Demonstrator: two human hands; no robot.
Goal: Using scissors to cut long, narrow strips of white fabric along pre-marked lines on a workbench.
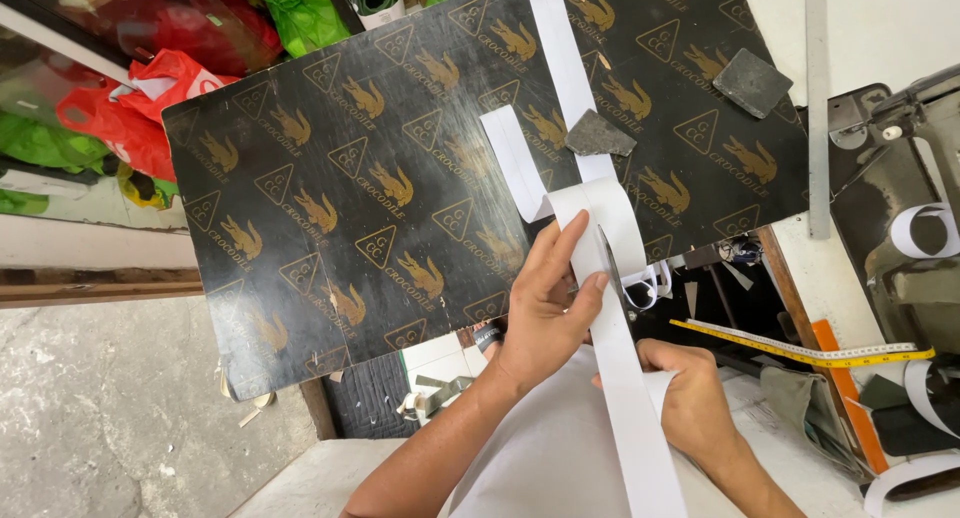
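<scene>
Right now I see my left hand [545, 298] with thumb and fingers closed around a long white strip [622, 378], pinching it where it folds over at the edge of the black patterned board [340, 208]. My right hand [690, 393] sits just below and to the right, curled closed around the same strip's edge. A dark blade [610, 263] shows just beside my left fingertips; I cannot tell which hand holds it. Beyond my left hand, 2 dark stone pieces [600, 135] rest on the board, 1 pressing down the strip. Right of my right hand lies a yellow measuring tape [800, 350].
</scene>
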